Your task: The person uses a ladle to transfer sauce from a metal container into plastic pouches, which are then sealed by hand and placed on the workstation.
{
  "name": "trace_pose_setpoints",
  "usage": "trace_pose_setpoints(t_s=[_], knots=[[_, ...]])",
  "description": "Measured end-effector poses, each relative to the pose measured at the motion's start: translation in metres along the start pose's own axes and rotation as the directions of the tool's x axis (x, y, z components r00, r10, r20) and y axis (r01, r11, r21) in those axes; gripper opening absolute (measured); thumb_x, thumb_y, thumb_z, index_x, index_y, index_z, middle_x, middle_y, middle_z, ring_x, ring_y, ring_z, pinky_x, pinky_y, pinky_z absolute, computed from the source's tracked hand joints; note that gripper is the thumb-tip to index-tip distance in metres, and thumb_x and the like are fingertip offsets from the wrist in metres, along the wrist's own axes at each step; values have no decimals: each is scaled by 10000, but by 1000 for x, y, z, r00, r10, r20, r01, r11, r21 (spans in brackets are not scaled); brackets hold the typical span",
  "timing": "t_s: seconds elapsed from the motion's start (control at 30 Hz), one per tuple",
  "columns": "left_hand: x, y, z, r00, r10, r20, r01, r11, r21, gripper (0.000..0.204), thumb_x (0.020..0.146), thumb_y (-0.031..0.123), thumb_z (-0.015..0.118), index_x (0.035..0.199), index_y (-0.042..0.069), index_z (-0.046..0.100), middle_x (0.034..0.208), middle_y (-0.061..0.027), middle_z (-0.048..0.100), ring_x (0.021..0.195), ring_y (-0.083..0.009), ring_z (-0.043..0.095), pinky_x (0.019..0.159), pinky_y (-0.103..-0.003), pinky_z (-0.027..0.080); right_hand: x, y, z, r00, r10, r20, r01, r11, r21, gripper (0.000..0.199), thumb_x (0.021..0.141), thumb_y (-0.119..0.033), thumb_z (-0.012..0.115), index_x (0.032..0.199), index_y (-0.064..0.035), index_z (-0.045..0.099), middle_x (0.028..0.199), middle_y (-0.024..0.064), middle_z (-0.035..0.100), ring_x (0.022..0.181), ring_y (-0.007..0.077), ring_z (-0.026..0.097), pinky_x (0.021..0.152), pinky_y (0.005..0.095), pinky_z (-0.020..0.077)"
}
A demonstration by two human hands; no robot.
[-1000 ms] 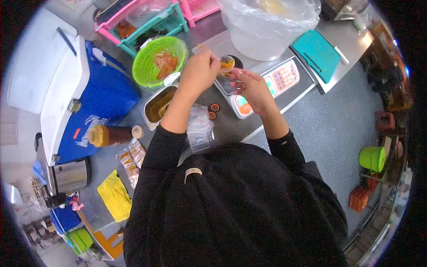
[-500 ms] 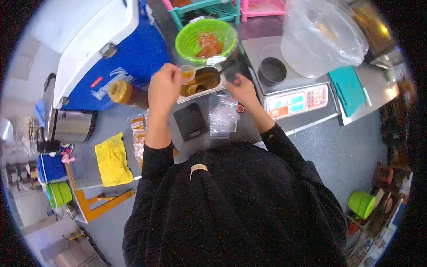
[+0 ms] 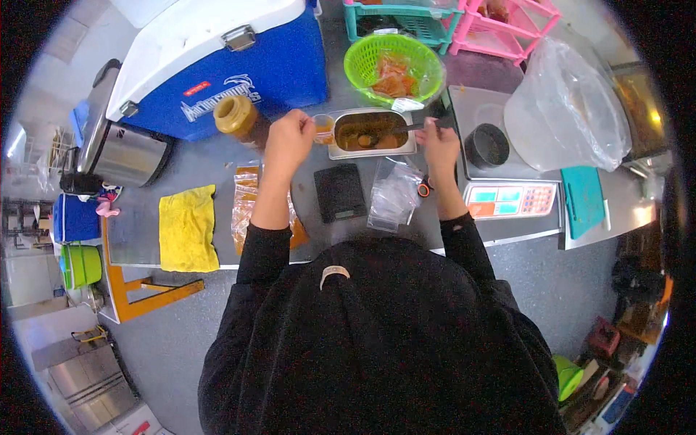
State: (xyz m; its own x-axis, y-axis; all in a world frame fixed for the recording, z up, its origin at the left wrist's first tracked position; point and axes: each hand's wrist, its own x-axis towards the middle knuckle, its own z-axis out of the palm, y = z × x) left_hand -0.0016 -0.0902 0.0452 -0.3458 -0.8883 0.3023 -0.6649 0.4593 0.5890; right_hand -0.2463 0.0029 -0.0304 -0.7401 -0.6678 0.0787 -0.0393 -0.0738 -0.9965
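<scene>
Over the steel tray [image 3: 371,133] on the table [image 3: 217,167], left hand [image 3: 288,140] curls its fingers round a small cup [image 3: 323,127] at the tray's left edge; right hand [image 3: 438,142] pinches a spoon [image 3: 409,127] reaching into the brown sauce.

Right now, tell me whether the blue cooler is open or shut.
Shut: the blue cooler has its white lid lying flat on top, with the metal latch down over the front edge.

Food-prep stall: weighing scale [image 3: 507,197], cooler [image 3: 217,65], sauce tray [image 3: 371,134].
</scene>
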Motion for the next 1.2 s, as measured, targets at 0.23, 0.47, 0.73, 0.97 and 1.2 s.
trace_pose_setpoints(t_s=[0.23, 0.47, 0.73, 0.97, 1.2], knots=[[9, 9, 14, 999, 26, 19, -24, 993, -114, 156, 709, 150, 544, 730, -2, 570, 689, -209, 566, 685, -361, 561, 616, -407, 442, -2, -61, -22, 992, 62, -107, -31, 963, 268, 183, 808, -154, 553, 845, 22, 523, 688, 89, 569, 610, 156, 587, 530, 254, 501], [18, 15, 28, 995, 94, 32, -90, 990, -104, 170, 727, 166, 562, 738, -2, 582, 687, -167, 592, 626, -255, 596, 576, -322, 459, -27, -114, -10, 961, -253, -109, 276, 894, 353, 140, 827, -103, 514, 888, 23, 520, 760, 105, 584, 652, 150, 589, 592, 252, 497], [22, 25, 30, 997, 35, 74, -19, 979, -202, 166, 705, 157, 544, 726, -4, 577, 684, -202, 572, 675, -349, 570, 609, -390, 451, -44, -113, -17, 810, -566, 154, 566, 823, 47, 104, 826, -29, 481, 883, 55, 506, 858, 156, 584, 712, 174, 590, 677, 271, 492], [22, 20, 34, 996, -2, 92, 21, 979, -203, 172, 706, 160, 543, 728, -7, 577, 693, -211, 570, 685, -354, 569, 609, -391, 451, -45, -110, -16, 789, -600, 130, 590, 800, 111, 112, 834, -40, 471, 903, 47, 491, 861, 148, 575, 717, 180, 590, 670, 273, 496], [17, 20, 26, 998, 12, 68, 0, 986, -166, 177, 745, 159, 540, 766, -13, 575, 649, -150, 592, 571, -218, 586, 547, -307, 452, -25, -90, -12, 957, -154, -246, 246, 882, 402, 181, 848, -157, 490, 892, 17, 514, 697, 80, 575, 617, 129, 573, 584, 231, 482]])
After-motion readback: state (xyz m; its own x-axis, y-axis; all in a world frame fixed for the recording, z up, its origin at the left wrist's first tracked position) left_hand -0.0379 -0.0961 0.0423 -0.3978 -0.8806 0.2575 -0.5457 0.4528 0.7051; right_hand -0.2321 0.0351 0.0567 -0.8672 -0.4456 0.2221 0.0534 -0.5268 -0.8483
